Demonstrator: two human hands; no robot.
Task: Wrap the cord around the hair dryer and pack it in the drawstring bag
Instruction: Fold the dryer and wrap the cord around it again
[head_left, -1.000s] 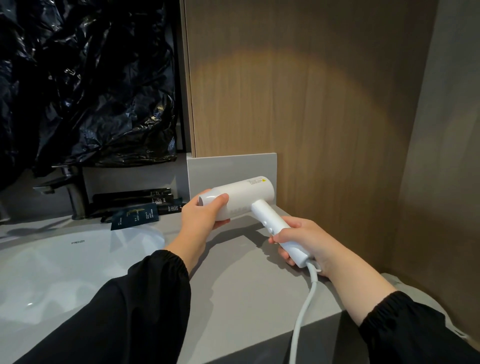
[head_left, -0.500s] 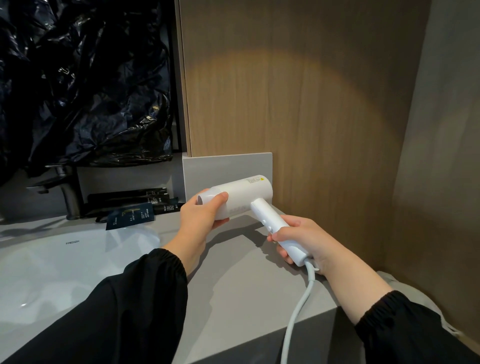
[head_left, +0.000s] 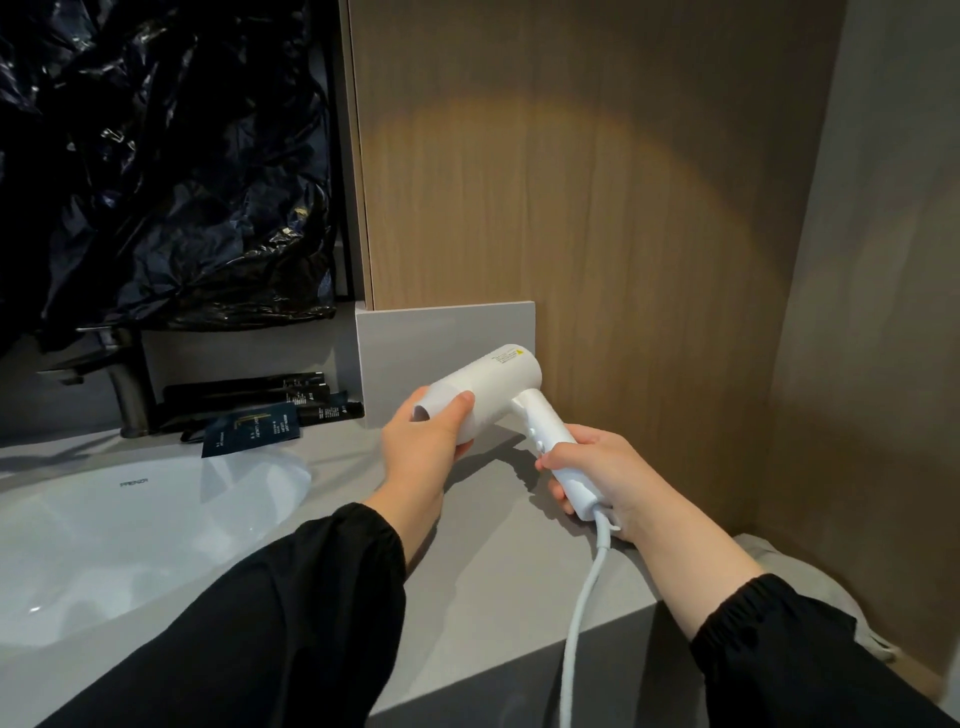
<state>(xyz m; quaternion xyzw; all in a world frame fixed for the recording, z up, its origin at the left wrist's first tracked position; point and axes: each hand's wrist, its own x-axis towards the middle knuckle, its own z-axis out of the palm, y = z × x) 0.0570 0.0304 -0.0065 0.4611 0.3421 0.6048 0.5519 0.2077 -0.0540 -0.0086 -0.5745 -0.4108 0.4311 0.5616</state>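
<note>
2 grips: L hand (head_left: 423, 453) barrel (head_left: 491, 385), R hand (head_left: 600, 470) handle (head_left: 540, 418)

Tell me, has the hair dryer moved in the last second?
Yes, slightly to the right: the hair dryer now pokes just past the right edge of the grey panel behind it; earlier it stopped short of that edge.

You'll find a brand word on the sink (head_left: 156, 519) rim, beginning "FR", the rest unclear. The hair dryer (head_left: 493, 389) label (head_left: 506, 358) shows a yellow warning triangle. Its print and the navy sachet (head_left: 252, 428) print are too small to read.
</note>
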